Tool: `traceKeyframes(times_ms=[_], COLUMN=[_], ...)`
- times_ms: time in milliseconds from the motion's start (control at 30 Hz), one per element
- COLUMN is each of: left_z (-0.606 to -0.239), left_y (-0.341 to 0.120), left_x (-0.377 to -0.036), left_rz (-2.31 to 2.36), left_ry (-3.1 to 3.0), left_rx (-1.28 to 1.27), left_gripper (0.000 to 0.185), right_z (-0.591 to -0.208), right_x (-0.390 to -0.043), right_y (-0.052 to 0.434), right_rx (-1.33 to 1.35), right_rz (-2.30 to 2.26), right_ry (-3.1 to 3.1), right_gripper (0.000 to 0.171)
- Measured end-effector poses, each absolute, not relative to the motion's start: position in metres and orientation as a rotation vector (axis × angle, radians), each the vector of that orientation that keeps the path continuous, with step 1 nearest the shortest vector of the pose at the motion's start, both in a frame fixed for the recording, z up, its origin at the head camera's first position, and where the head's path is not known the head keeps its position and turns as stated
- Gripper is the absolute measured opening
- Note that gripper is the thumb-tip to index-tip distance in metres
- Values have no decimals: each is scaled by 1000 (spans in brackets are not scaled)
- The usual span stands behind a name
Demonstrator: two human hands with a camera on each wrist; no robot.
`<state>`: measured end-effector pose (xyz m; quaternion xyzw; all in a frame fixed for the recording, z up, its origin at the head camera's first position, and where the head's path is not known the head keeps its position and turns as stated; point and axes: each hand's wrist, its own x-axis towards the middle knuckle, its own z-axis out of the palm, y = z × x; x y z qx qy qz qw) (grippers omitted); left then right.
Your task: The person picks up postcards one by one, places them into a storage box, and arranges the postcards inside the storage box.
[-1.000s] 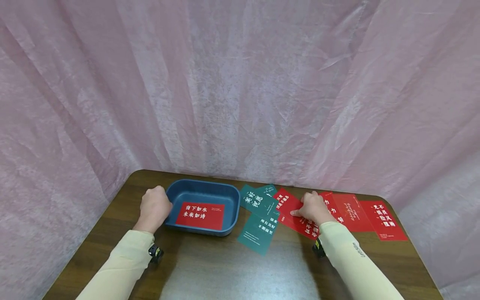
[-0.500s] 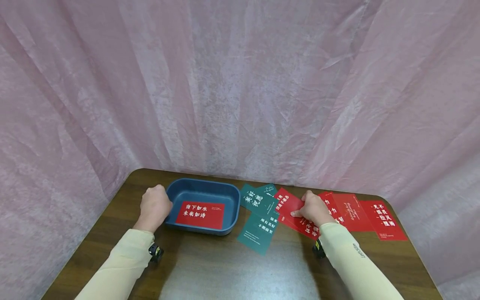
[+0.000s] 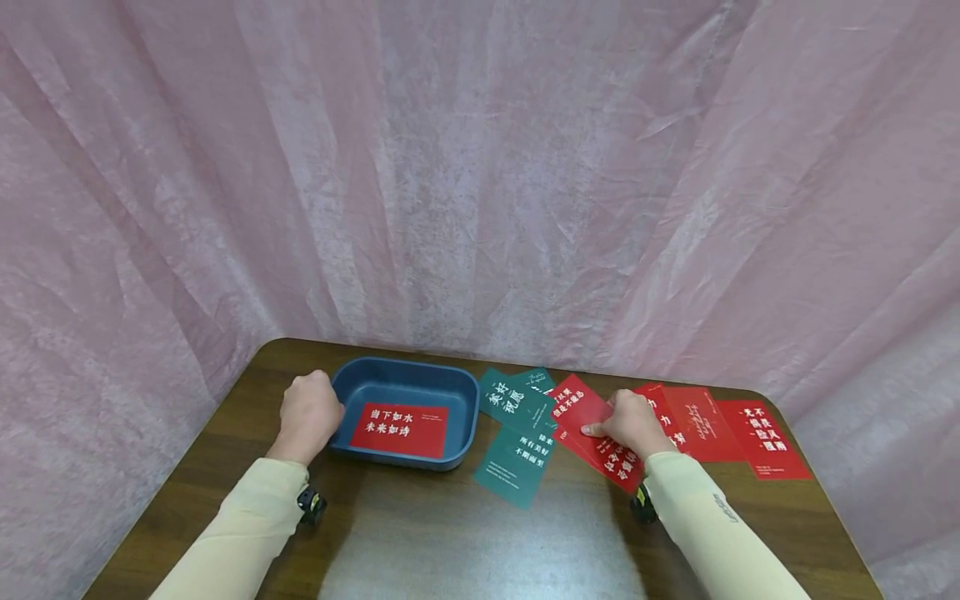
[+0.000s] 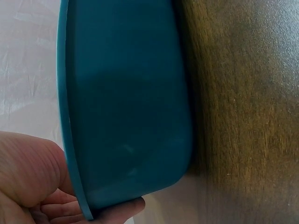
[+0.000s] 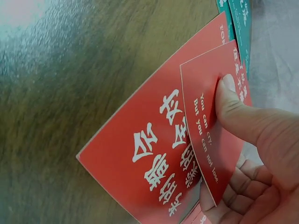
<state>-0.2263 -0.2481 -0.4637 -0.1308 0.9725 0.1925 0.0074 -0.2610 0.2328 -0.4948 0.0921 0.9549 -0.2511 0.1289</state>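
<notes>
My left hand point(image 3: 309, 417) grips the left end of a blue plastic tray point(image 3: 420, 364); in the left wrist view its thumb side lies over the rim, a fingertip below it. A red card point(image 3: 401, 431) with white lettering lies inside the tray. My right hand point(image 3: 633, 421) pinches another red card point(image 3: 576, 406) between thumb and fingers. The right wrist view shows that pinched card point(image 5: 205, 135) tilted up, with English words on it. Beneath it a further red card point(image 5: 135, 135) lies flat on the table.
Overlapping green cards point(image 3: 517, 471) lie between the tray and my right hand. More red cards spread to the right, the last one point(image 3: 767, 442) near the table's right side. A pink curtain point(image 3: 480, 208) hangs behind the wooden table point(image 3: 450, 542).
My right hand has drawn slightly to the right, and the pinched red card now stands more apart from the card under it. The left hand and tray have stayed in place.
</notes>
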Motion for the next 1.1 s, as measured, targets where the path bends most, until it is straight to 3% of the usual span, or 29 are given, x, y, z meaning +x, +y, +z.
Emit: traceKeyframes(times_ms=[233, 700, 1100], left_z=[-465, -463, -464], left_y=[-248, -249, -249], left_x=[-227, -225, -224], left_rz=[608, 621, 633], left_ry=[3048, 3032, 3047], left_rx=[-395, -393, -371], left_gripper=[27, 28, 27], right_z=[-493, -480, -465], right_x=[-257, -250, -252], right_y=[240, 251, 251], right_rx=[260, 140, 147], right_rz=[-746, -784, -914], right_ry=[2803, 2957, 2947], right_gripper=[71, 39, 29])
